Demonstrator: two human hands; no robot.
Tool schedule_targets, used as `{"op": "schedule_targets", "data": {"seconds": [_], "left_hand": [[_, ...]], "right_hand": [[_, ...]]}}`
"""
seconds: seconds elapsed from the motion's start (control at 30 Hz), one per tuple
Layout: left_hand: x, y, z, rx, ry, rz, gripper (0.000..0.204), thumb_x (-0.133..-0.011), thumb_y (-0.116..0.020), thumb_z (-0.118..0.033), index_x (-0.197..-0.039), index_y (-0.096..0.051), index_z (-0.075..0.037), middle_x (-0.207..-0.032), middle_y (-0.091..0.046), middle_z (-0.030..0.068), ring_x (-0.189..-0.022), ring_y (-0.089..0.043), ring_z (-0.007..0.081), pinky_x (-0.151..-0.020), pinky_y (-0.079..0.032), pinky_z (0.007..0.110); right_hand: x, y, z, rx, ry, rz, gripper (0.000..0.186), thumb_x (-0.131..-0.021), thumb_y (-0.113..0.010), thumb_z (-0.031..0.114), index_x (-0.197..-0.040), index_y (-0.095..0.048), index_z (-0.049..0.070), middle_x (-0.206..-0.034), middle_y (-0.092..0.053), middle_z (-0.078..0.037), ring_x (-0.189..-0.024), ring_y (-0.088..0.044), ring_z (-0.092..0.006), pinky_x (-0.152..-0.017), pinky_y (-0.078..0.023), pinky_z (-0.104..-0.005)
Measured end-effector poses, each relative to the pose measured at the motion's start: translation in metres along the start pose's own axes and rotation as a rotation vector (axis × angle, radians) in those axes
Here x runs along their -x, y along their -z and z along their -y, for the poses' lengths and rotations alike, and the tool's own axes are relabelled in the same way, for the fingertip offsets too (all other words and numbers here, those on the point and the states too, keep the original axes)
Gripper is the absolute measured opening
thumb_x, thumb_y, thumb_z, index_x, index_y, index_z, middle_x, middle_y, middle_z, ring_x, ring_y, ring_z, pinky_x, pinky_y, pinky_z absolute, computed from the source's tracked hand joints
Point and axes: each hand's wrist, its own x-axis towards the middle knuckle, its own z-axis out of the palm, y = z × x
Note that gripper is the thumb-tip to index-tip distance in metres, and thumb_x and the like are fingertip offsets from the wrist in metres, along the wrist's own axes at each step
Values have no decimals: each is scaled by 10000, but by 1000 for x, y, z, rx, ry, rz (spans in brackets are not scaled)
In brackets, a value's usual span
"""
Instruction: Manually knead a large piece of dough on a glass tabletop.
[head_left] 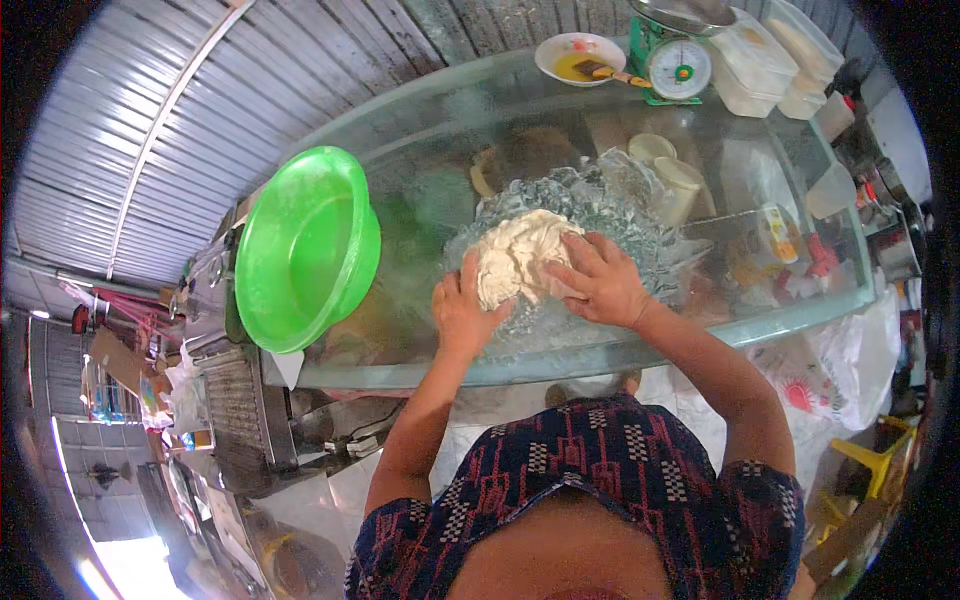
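Observation:
A lump of pale, rough dough lies on the glass tabletop, in a patch smeared with flour and dough bits. My left hand cups its near left side, thumb and fingers curled against it. From the right, my right hand grips the dough with bent fingers. The parts of the fingertips pressed into the dough are hidden. Both hands hold the same lump between them.
A big green plastic basin stands at the table's left end. Along the far edge are a bowl of yellow liquid with a brush, a green dial scale and plastic containers. A white plastic bag hangs at the right.

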Motion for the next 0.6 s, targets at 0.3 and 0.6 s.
{"op": "schedule_targets", "data": {"seconds": [0.3,0.6], "left_hand": [[-26,-1,14,80,-76,55,917,-633,-778,-383,-1420,-378,-129,-1007,-624,216,-897,-633,396,-783,-512,470],[-55,15,20,346,-6,269,881,-596,-810,-313,-1377,-478,-74,-1058,-670,217,-949,-674,304,-857,-514,374]], "right_hand": [[-43,4,-57,-398,-98,130,710,-517,-804,366,-1203,-658,258,-1288,-589,-132,-1013,-645,-340,-891,-531,-383],[-77,-26,-119,-1173,-275,471,637,-565,-787,-25,-1178,-684,116,-1210,-634,-65,-993,-647,-178,-898,-524,-321]]}}
